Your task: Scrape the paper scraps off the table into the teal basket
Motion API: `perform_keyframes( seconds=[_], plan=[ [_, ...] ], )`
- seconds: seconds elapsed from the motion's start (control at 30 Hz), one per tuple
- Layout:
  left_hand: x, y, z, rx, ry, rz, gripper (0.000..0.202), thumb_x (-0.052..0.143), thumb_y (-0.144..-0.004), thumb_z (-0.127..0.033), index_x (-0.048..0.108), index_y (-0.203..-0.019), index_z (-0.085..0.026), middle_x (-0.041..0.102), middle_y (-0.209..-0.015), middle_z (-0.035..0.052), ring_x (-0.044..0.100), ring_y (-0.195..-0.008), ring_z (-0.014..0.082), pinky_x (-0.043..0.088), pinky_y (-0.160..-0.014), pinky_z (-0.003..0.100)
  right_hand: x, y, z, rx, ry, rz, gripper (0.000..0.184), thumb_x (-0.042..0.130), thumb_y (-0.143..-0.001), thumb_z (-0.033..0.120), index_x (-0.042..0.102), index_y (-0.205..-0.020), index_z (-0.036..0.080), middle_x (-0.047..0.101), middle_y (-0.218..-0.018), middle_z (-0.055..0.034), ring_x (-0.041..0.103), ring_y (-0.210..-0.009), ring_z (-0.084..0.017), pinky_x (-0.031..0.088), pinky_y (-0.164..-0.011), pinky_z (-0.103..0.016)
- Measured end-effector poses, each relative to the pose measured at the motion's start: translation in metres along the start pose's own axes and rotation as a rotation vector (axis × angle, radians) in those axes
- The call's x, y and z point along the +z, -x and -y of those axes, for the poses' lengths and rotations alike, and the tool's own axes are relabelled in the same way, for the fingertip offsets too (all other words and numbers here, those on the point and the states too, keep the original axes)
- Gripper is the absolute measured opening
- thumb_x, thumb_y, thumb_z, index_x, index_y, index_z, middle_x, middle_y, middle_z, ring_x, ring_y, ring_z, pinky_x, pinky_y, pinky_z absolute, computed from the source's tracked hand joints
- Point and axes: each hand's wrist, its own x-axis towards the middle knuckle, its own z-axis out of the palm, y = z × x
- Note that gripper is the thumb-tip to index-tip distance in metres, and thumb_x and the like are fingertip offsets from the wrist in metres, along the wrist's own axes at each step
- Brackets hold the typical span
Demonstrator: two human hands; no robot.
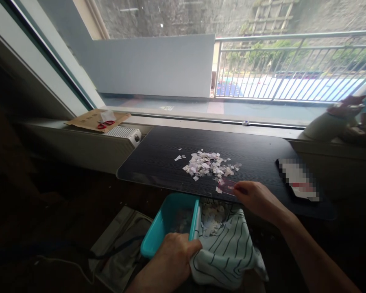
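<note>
A heap of small torn paper scraps [208,165] lies on a black table [158,158]. My right hand [256,199] rests at the table's near edge, fingers pinched on a thin pinkish card [227,186] that touches the nearest scraps. Below the edge, my left hand [171,260] grips the near rim of a teal plastic bin [167,221] with some scraps in it. More scraps lie on a white striped cloth [228,248] right of the bin.
A phone [297,179] lies at the table's right end. Red scissors [105,124] on a brown envelope [91,120] and a white device [125,133] sit on the windowsill at left. A person's hand [346,110] shows at far right. Dark floor below.
</note>
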Motion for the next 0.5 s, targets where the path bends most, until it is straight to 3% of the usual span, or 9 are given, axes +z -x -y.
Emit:
perform_keyframes(
  seconds=[0.17,0.37,0.5],
  plan=[
    [0.003,-0.002,0.002,0.021,0.000,-0.011,0.012,0.059,-0.086,-0.018,0.056,-0.075,-0.020,0.061,-0.069,-0.0021,0.059,-0.063,0.0155,0.026,-0.053,0.027,-0.001,0.003,0.003,0.019,-0.013,-0.018,0.028,0.046,-0.087,0.030,0.066,-0.070,0.020,0.062,-0.063,0.0001,0.049,-0.056,-0.012,0.030,-0.055,-0.024],
    [0.003,-0.005,-0.001,0.029,0.001,-0.019,0.010,0.060,-0.086,-0.019,0.058,-0.076,-0.021,0.061,-0.068,-0.0022,0.058,-0.062,0.0153,0.026,-0.053,0.027,-0.006,0.019,0.002,0.021,-0.014,0.123,0.029,0.048,-0.086,0.032,0.063,-0.065,0.020,0.058,-0.057,0.0011,0.047,-0.053,-0.011,0.026,-0.051,-0.025],
    [0.002,-0.007,-0.003,0.031,-0.014,-0.006,0.011,0.059,-0.086,-0.018,0.058,-0.075,-0.020,0.061,-0.069,-0.0020,0.058,-0.062,0.0150,0.026,-0.053,0.027,-0.006,0.008,-0.005,0.061,-0.010,-0.007,0.030,0.047,-0.087,0.035,0.064,-0.069,0.020,0.059,-0.060,-0.0002,0.048,-0.056,-0.012,0.029,-0.055,-0.025]
  ],
)
